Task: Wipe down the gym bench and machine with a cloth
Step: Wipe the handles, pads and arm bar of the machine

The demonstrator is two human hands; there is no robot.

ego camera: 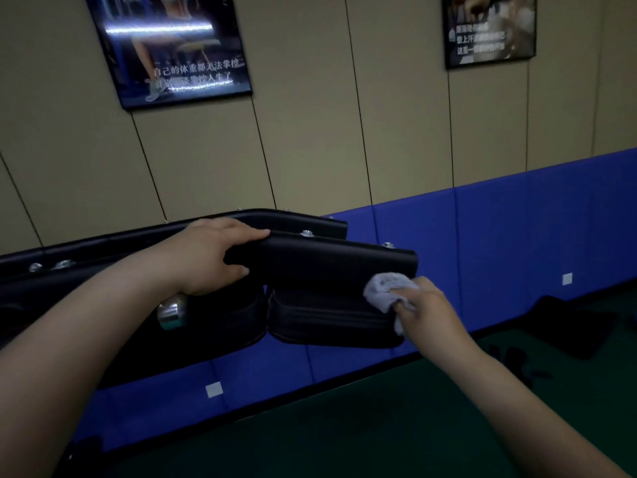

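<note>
A black padded machine part (331, 267) stands in the middle of the view, with metal bolts along its upper edge. My left hand (210, 253) grips the left end of its top pad, fingers wrapped over the edge. My right hand (425, 310) holds a crumpled grey cloth (386, 289) pressed against the right side of the pad, just under its top edge. Below hangs a second black cushion (327, 322). A longer black pad (103, 246) runs off to the left behind my left arm.
A chrome tube end (171, 312) shows under my left wrist. Blue wall padding (517, 236) runs along the beige wall behind. Dark green floor (379, 426) lies below. Black objects (568, 326) sit on the floor at the right. Two framed posters hang above.
</note>
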